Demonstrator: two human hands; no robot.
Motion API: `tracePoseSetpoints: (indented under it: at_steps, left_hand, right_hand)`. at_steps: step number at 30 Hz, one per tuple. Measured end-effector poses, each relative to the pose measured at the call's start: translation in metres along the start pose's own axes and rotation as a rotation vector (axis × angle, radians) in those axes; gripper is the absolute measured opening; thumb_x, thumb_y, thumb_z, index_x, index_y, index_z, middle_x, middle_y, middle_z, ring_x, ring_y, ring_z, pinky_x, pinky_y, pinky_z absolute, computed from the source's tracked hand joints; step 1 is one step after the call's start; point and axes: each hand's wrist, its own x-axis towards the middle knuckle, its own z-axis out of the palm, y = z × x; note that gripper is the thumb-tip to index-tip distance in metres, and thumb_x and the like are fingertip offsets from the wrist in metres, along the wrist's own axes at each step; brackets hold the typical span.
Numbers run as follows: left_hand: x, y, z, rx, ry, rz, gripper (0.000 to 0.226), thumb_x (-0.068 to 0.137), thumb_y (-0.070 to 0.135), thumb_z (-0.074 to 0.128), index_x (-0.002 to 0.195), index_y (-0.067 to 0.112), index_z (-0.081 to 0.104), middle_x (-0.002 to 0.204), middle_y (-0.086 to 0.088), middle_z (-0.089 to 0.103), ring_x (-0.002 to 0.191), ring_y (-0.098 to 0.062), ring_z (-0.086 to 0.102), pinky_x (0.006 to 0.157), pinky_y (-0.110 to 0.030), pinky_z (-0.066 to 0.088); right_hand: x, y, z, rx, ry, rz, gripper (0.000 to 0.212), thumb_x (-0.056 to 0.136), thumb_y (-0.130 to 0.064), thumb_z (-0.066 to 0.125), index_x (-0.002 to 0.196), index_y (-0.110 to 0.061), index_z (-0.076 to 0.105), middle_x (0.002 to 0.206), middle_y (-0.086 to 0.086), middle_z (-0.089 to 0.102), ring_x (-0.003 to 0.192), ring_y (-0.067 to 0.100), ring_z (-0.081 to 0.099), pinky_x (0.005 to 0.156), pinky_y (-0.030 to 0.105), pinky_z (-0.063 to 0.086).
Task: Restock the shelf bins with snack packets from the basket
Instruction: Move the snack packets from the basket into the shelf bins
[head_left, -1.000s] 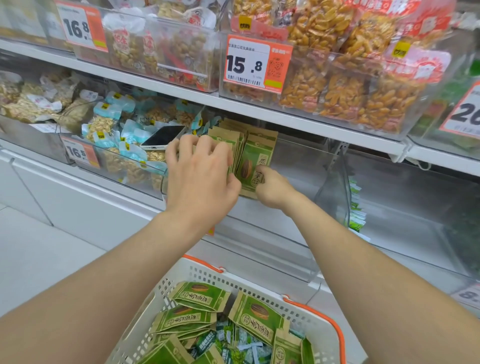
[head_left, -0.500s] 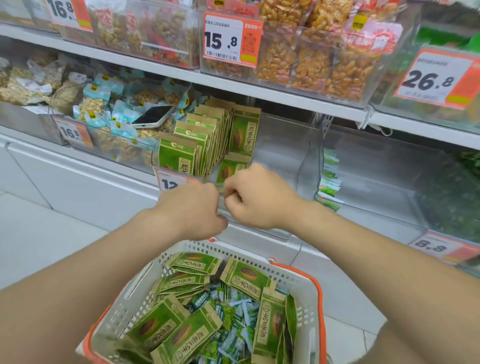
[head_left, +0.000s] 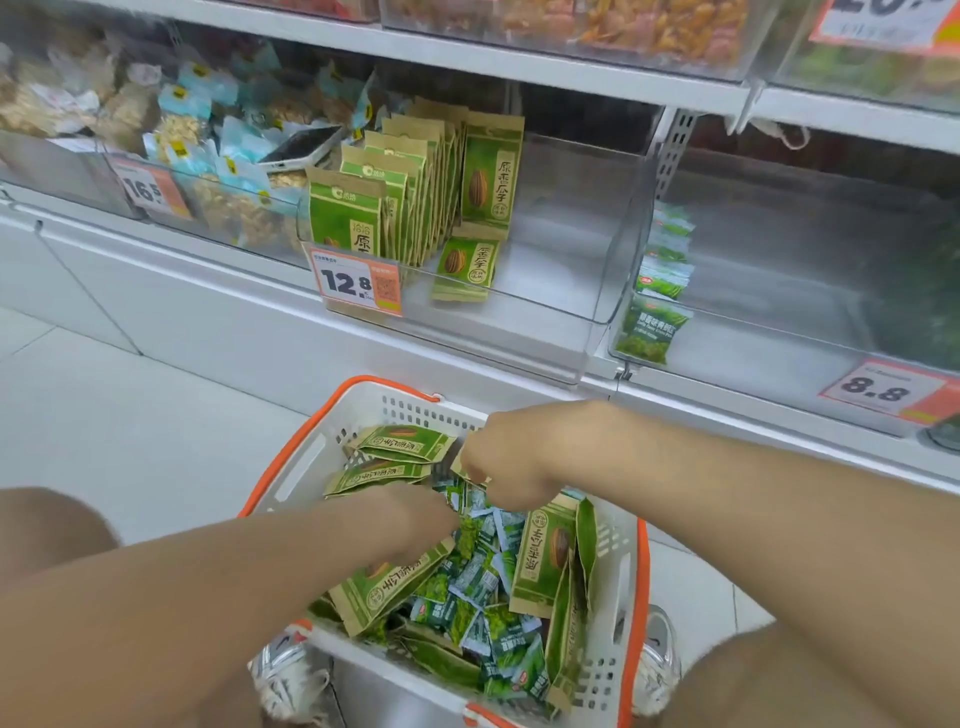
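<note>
A white basket with an orange rim (head_left: 291, 467) stands on the floor below me, filled with green-and-tan seed packets (head_left: 545, 551) and small green packets (head_left: 478, 577). My right hand (head_left: 511, 460) is inside it near the far wall, fingers curled on the edge of a green-and-tan packet. My left hand (head_left: 410, 514) reaches in just below it; it is blurred and its fingertips are hidden among the packets. On the shelf above, a clear bin (head_left: 571, 291) tagged 12.8 holds a standing row of the same seed packets (head_left: 405, 197), with one lying flat (head_left: 465, 267).
A phone (head_left: 301, 148) lies on the blue-packet bin to the left. The clear bin on the right, tagged 8.8 (head_left: 883, 389), holds a few small green packets (head_left: 660, 270) at its left wall. My shoes (head_left: 291, 675) stand beside the basket.
Both hands left the 12.8 bin and dropped into the basket. My view tilted down, so the basket fills more of the frame.
</note>
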Motion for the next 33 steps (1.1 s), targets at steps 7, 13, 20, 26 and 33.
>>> tracePoseSetpoints:
  at_steps: [7,13,20,26,33]
  left_hand:
    - [0.022,0.001,0.019,0.125,0.091,0.081,0.078,0.087,0.000,0.077,0.154,0.019,0.041,0.150,-0.012,0.052,0.135,-0.037,0.048,0.107,-0.053,0.044]
    - [0.023,-0.003,0.015,0.014,0.213,0.116,0.033,0.095,-0.002,0.062,0.121,0.016,0.057,0.117,-0.008,0.067,0.107,-0.030,0.060,0.092,-0.043,0.048]
    - [0.018,-0.020,-0.009,-0.440,0.341,0.103,0.014,0.104,0.022,0.064,0.114,0.021,0.073,0.115,0.003,0.072,0.098,-0.018,0.064,0.092,-0.037,0.054]
    - [-0.037,-0.045,-0.066,-0.739,0.710,0.187,0.019,0.095,0.019,0.073,0.083,0.033,0.069,0.089,0.004,0.074,0.083,-0.013,0.063,0.075,-0.027,0.047]
    - [-0.105,-0.064,-0.098,-1.459,1.042,0.213,0.023,0.085,0.013,0.086,0.092,0.004,0.066,0.070,-0.013,0.073,0.061,-0.020,0.065,0.053,-0.025,0.048]
  right_hand:
    - [0.006,-0.010,0.004,-0.039,0.047,-0.030,0.018,0.100,-0.015,0.047,0.108,-0.013,0.063,0.104,0.006,0.064,0.076,0.023,0.057,0.049,0.028,0.033]
    - [0.001,-0.006,0.002,-0.044,0.039,-0.019,0.014,0.100,-0.017,0.048,0.103,-0.014,0.062,0.096,0.005,0.063,0.082,0.024,0.062,0.052,0.030,0.037]
    - [-0.015,0.000,-0.007,-0.036,0.086,0.028,0.026,0.102,-0.013,0.049,0.076,-0.013,0.050,0.075,0.002,0.052,0.057,0.016,0.045,0.047,0.029,0.034]
    - [-0.025,0.017,-0.021,0.208,0.301,0.135,0.032,0.098,-0.036,0.066,0.078,-0.014,0.052,0.078,0.002,0.053,0.074,0.027,0.060,0.056,0.032,0.043]
    - [-0.043,0.032,-0.035,1.298,0.562,0.131,0.030,0.094,-0.022,0.077,0.113,-0.004,0.062,0.092,0.018,0.076,0.080,0.031,0.078,0.073,0.045,0.066]
